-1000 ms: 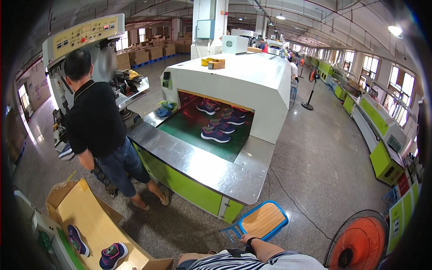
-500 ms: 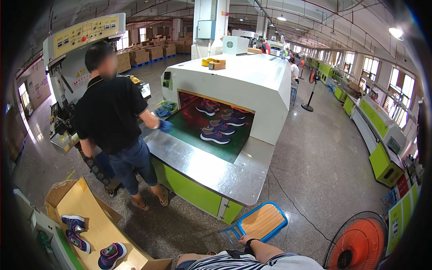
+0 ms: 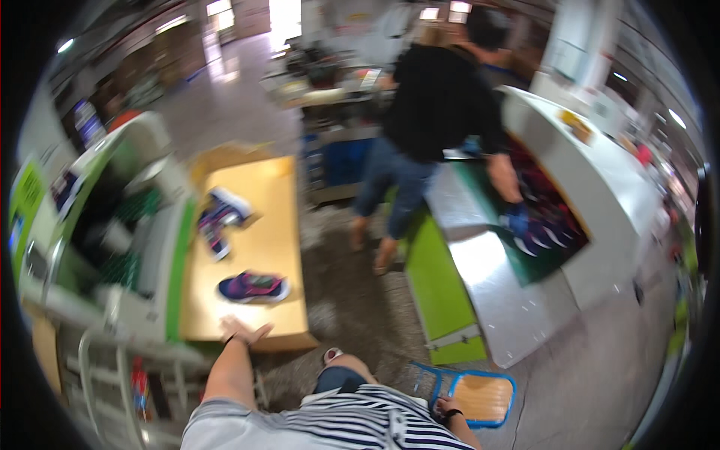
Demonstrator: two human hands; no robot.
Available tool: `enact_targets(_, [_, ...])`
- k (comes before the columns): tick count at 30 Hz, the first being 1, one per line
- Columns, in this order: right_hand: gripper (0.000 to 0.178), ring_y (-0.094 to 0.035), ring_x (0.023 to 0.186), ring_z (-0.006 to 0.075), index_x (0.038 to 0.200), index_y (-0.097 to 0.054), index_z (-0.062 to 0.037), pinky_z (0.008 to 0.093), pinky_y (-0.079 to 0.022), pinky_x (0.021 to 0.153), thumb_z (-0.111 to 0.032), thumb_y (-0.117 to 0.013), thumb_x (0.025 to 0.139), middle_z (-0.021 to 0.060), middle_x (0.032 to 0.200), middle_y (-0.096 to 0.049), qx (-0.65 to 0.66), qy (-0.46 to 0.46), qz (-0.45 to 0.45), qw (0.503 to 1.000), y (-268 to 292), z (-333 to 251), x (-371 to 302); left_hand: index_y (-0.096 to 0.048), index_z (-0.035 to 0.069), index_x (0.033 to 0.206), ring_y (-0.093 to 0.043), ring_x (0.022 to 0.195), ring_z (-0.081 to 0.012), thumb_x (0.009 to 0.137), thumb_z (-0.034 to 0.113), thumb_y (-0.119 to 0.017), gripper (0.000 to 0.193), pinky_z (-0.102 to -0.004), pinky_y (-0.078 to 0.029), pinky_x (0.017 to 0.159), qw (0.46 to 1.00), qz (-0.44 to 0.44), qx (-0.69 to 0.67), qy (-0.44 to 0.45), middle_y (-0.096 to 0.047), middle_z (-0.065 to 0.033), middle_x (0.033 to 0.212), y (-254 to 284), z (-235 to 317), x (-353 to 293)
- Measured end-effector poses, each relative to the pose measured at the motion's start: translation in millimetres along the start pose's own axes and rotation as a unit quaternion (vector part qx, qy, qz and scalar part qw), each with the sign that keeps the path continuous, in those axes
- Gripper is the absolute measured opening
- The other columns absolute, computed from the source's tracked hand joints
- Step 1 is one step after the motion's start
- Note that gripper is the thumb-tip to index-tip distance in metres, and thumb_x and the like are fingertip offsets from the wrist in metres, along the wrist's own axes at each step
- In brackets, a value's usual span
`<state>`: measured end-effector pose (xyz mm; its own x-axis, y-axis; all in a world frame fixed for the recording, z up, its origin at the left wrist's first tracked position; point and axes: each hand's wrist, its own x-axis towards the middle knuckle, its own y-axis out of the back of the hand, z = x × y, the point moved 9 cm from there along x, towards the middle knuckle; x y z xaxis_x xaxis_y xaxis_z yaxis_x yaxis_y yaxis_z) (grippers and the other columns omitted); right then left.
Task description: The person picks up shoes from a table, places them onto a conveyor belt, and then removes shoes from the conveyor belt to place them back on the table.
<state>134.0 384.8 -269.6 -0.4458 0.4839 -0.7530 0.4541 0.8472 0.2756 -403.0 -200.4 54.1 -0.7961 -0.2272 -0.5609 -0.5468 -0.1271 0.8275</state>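
My left hand [image 3: 241, 330] rests with spread fingers on the near edge of a tan board-like surface [image 3: 279, 225], holding nothing. Just beyond it sits a dark blue and pink sneaker [image 3: 253, 288] with a white sole; two similar sneakers [image 3: 228, 207] lie together farther back. At the lower right, my right hand [image 3: 447, 406] grips the blue frame beside the wooden seat of a small stool [image 3: 484, 397]. Its fingertips are partly hidden and blurred.
A co-worker in a black top [image 3: 442, 97] reaches a blue-gloved hand [image 3: 517, 217] toward sneakers at the mouth of a white tunnel machine [image 3: 600, 202]. Its metal table [image 3: 510, 319] stands on the right. A green-edged machine [image 3: 142, 217] adjoins the tan surface at left.
My view has swung left. My left hand has come into view on the tan surface. The co-worker has leaned toward the tunnel, glove now at the sneakers. My right hand stays at the stool.
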Motion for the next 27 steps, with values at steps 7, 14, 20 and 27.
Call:
enact_targets(7, [0.009,-0.062,0.058,0.0255,0.092,-0.064,0.0003,0.0386,-0.051,0.048,-0.008,-0.061,0.089,0.0090,0.072,-0.061,-0.008,-0.066,-0.011,0.998,-21,-74,-50,0.015,0.008,0.155,0.004,0.151,-0.0405,0.051,0.093,-0.064,0.156,-0.0589,-0.009,0.119,0.991,0.022,-0.087,0.095,0.012,-0.0236,0.162,-24,-52,0])
enact_targets(14, [0.021,-0.063,0.060,0.0207,0.098,-0.069,-0.0009,0.0361,-0.049,0.051,-0.017,-0.064,0.086,0.0090,0.075,-0.067,-0.068,-0.047,-0.063,0.995,-19,-71,-15,0.016,0.006,0.155,0.006,0.150,-0.0405,0.054,0.092,-0.064,0.154,-0.0589,-0.009,0.119,0.992,0.012,-0.093,0.086,0.013,-0.0243,0.162,-21,-48,-1])
enact_targets(20, [0.021,-0.062,0.063,0.0198,0.098,-0.070,-0.0035,0.0341,-0.049,0.054,-0.019,-0.066,0.085,0.0085,0.079,-0.067,-0.052,-0.024,0.049,0.997,-2,-48,-24,0.004,0.003,0.156,0.002,0.151,-0.0387,0.052,0.094,-0.061,0.153,-0.0576,-0.015,0.119,0.999,0.016,-0.029,0.043,0.006,-0.0229,0.163,-9,-1,9])
enact_targets(27, [0.036,-0.068,0.088,0.0270,0.102,-0.074,-0.0068,0.0426,-0.053,0.080,-0.037,-0.069,0.082,0.0124,0.095,-0.073,-0.284,-0.012,0.019,0.959,-40,-76,-40,-0.018,0.003,0.155,-0.019,0.145,-0.0454,0.068,0.085,-0.053,0.125,-0.0580,-0.010,0.119,0.987,0.003,0.057,-0.147,-0.021,-0.0269,0.158,-11,-8,6])
